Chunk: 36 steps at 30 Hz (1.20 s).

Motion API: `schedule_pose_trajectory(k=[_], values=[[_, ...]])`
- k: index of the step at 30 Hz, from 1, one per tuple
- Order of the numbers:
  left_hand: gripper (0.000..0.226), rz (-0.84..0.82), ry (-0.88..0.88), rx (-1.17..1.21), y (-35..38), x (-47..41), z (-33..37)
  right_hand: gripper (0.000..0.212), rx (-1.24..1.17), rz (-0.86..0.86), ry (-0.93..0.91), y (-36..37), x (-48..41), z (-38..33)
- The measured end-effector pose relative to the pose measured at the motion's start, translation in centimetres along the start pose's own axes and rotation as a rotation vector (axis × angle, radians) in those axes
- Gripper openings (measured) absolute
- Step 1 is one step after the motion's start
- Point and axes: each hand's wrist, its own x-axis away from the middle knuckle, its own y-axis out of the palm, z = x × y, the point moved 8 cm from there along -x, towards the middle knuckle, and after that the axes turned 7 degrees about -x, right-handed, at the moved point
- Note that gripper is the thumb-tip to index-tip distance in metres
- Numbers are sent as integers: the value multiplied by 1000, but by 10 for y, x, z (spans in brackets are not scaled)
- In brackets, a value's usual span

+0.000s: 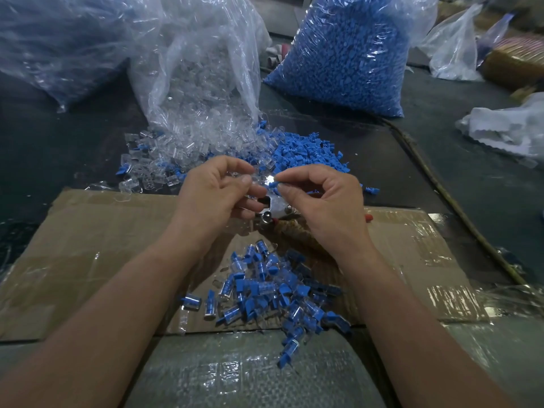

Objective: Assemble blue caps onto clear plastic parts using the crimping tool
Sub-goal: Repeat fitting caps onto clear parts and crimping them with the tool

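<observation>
On the dark desk (441,142) in front of me lies a flattened cardboard sheet (103,245), taped in places. Behind it stand a clear bag of clear plastic parts (200,69) and, to its right, a bag of blue caps (347,54). Loose clear parts (153,166) and loose blue caps (306,151) spill from them onto the desk. Near me on the cardboard sits a heap of assembled pieces (265,290), blue inside clear. My left hand (215,195) and right hand (323,201) meet above the far edge of the cardboard, over the metal head of the crimping tool (278,209), which rests on the cardboard below them. My left fingers pinch a clear part (259,179); my right thumb and forefinger pinch a blue cap (272,186) just against it, mostly hidden.
</observation>
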Motion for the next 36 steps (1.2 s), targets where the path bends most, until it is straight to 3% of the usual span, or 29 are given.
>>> schedule_pose_trajectory(k=[7, 13, 21, 36], values=[[13, -21, 83, -111, 3, 2, 8, 22, -50, 49, -37, -2, 1, -3], [9, 22, 55, 13, 1, 4, 8, 15, 17, 40, -81, 2, 3, -6], [16, 8, 113, -33, 5, 9, 16, 10, 70, 44, -141, 2, 4, -9], [15, -24, 82, 51, 4, 11, 20, 22, -80, -75, -85, 10, 2, -4]])
